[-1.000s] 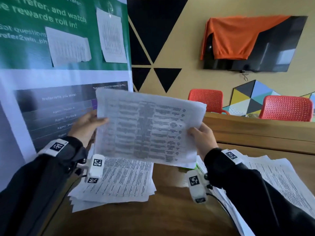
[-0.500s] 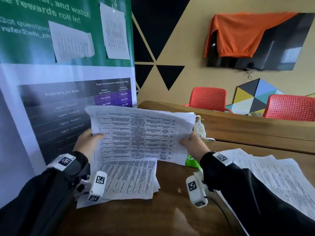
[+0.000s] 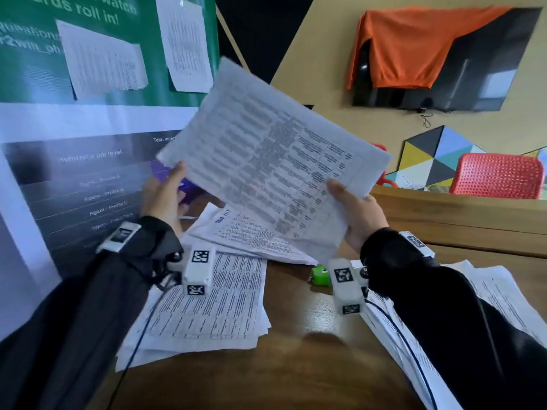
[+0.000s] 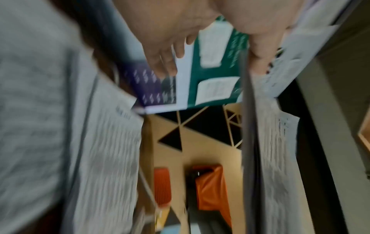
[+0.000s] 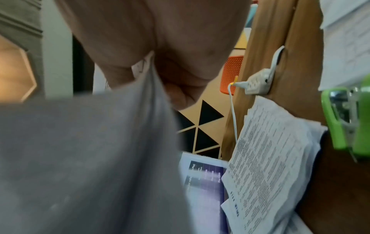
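Printed sheet (image 3: 266, 161), thin, rectangular (gridded text), pinched in right hand (image 3: 359, 216)

Soft daylight, blurred wrist views

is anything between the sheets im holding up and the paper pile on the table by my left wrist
Nothing visible blocks it. The held sheets, gripped by the right hand, are above the paper pile; a loose bundle lies on its far edge, and the green stapler sits beside it.
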`<state>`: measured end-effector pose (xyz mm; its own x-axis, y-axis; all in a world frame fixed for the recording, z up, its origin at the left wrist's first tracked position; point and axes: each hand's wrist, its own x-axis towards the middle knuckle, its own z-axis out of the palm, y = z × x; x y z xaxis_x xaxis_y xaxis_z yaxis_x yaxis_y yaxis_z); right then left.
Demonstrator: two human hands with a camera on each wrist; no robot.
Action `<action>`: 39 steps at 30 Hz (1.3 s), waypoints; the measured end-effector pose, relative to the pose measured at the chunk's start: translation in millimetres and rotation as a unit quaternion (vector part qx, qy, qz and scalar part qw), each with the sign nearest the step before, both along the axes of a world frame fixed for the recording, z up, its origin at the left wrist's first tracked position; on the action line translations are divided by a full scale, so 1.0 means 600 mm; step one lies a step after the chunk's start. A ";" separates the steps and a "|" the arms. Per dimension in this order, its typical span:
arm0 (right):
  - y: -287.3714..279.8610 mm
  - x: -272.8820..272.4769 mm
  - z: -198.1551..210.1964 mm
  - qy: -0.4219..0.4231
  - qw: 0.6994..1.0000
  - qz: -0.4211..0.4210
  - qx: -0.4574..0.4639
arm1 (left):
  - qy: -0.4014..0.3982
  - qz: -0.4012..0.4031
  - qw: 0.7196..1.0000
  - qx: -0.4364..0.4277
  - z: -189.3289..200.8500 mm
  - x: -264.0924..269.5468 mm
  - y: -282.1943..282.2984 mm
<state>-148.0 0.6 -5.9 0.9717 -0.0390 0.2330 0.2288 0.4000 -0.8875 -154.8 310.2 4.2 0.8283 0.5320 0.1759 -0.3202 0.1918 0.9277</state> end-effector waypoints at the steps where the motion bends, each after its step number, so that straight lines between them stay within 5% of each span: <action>1: 0.002 0.001 0.000 0.006 1.000 -0.005 0.019 | 0.021 -0.088 0.995 -0.034 -0.016 -0.011 -0.036; 5: 0.022 0.005 -0.011 0.014 0.999 -0.018 0.030 | 0.024 -0.334 0.940 -0.060 -0.064 -0.037 -0.160; 10: 0.013 0.019 -0.038 0.007 0.999 -0.030 -0.034 | 0.054 -0.262 0.962 -0.049 -0.093 -0.001 -0.224; 12: -0.020 0.022 -0.047 -0.026 0.973 0.003 -0.230 | 0.065 -0.199 0.977 -0.030 -0.109 0.027 -0.212; 14: -0.051 0.026 -0.062 -0.044 0.879 0.069 -0.470 | 0.106 -0.157 0.982 -0.008 -0.128 0.057 -0.196; 18: -0.055 0.029 -0.082 -0.037 0.581 0.118 -0.804 | 0.123 -0.127 0.984 0.006 -0.136 0.063 -0.199; 20: -0.045 0.028 -0.075 -0.051 0.525 0.128 -0.840 | 0.123 -0.134 0.983 0.008 -0.139 0.061 -0.202; 22: -0.049 0.037 -0.070 -0.039 0.555 0.137 -0.820 | 0.120 -0.143 0.982 0.010 -0.144 0.065 -0.196; 23: -0.055 0.048 -0.072 -0.017 0.616 0.135 -0.776 | 0.118 -0.144 0.982 0.004 -0.145 0.065 -0.193; 24: -0.063 0.057 -0.073 0.012 0.707 0.131 -0.695 | 0.113 -0.149 0.982 -0.009 -0.144 0.062 -0.192; 26: -0.078 0.068 -0.088 0.089 0.893 0.140 -0.417 | 0.104 -0.155 0.982 -0.024 -0.144 0.059 -0.192; 27: -0.081 0.070 -0.096 0.117 0.941 0.155 -0.276 | 0.100 -0.158 0.982 -0.027 -0.145 0.057 -0.194; 29: -0.084 0.067 -0.117 0.126 0.972 0.179 -0.083 | 0.087 -0.152 0.984 -0.036 -0.147 0.056 -0.195; 31: -0.083 0.066 -0.140 0.112 0.978 0.173 0.016 | 0.087 -0.146 0.985 -0.039 -0.150 0.057 -0.196; 39: -0.086 0.067 -0.167 0.094 0.981 0.163 0.056 | 0.064 -0.147 0.987 -0.027 -0.162 0.056 -0.215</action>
